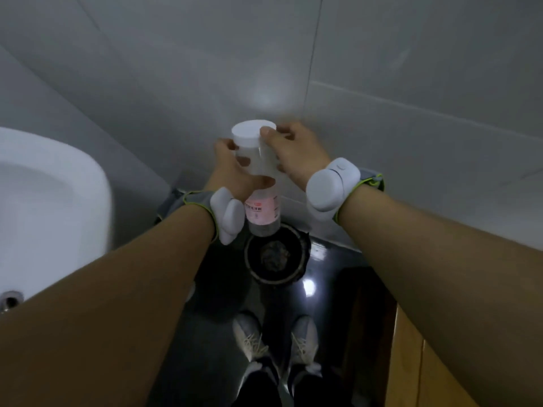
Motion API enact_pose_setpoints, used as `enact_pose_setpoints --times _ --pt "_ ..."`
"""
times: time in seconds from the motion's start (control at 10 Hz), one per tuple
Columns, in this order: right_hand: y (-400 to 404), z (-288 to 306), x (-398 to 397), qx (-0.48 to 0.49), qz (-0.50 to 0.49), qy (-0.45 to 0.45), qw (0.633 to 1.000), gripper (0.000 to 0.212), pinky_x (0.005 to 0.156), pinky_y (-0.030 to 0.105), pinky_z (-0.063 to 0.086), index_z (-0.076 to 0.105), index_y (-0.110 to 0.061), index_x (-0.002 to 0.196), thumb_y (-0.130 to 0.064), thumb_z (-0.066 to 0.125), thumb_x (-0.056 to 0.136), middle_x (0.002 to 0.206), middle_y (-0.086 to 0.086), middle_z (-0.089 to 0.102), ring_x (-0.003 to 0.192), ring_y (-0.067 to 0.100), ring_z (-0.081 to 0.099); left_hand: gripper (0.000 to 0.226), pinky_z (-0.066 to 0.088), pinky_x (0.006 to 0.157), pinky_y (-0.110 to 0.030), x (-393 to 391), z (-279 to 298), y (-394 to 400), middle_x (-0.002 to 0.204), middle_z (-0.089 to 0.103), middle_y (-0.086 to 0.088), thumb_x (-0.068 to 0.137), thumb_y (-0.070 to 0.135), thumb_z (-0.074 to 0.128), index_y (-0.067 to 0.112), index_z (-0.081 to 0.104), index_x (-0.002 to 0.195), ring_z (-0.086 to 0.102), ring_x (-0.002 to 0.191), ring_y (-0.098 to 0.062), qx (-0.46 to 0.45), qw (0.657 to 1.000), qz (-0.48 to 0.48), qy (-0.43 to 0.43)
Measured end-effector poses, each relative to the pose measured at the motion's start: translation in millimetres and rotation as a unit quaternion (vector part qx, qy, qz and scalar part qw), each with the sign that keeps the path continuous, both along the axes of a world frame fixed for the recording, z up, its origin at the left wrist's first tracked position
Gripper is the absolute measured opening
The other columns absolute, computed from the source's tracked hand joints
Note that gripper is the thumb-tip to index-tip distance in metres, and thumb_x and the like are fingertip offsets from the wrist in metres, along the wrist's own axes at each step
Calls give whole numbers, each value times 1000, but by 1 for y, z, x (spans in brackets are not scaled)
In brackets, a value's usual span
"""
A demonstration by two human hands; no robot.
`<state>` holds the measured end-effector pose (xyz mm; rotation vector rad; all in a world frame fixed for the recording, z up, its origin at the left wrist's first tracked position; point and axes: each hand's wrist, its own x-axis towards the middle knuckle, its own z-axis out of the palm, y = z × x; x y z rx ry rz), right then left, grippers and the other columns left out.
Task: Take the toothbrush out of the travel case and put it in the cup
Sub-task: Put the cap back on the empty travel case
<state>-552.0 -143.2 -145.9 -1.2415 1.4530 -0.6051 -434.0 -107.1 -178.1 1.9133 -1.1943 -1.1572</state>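
I hold an upright cylindrical travel case (262,212) in front of the grey tiled wall. It is translucent, with a pink label on its lower part and a white cap (253,133) on top. My left hand (232,168) grips the case's middle from the left. My right hand (293,151) grips the upper part, with fingertips on the cap's right edge. The cap sits on the case. The toothbrush is hidden inside the case. No cup is in view.
A white basin (53,207) juts in at the left. Below the case a round dark floor drain (276,255) lies in the black floor. My two shoes (276,345) stand on the floor. A wooden cabinet (411,362) fills the lower right. White sensor bands sit on both wrists.
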Motion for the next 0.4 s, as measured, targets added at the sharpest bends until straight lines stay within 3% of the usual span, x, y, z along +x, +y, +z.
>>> enact_pose_setpoints --times 0.2,0.3,0.4 --pt "15 -102 -14 98 -6 22 995 42 101 50 46 55 -17 124 -41 46 91 128 13 58 117 34 54 61 47 91 -39 -9 -85 0 132 53 -12 82 14 68 3 40 135 54 113 -25 102 993 -41 50" --pt "22 -143 -18 122 -1 28 992 42 102 52 44 57 -9 121 -38 44 93 115 15 59 116 38 55 50 47 96 -45 -12 -119 3 121 56 -11 87 20 61 5 45 132 55 107 -27 145 985 -34 92" --pt "27 -188 -23 147 43 83 985 42 105 54 39 48 2 128 -24 32 99 128 29 53 121 46 49 49 46 94 -40 -12 -158 2 131 55 -14 92 36 50 8 46 132 55 112 -30 196 970 11 140"
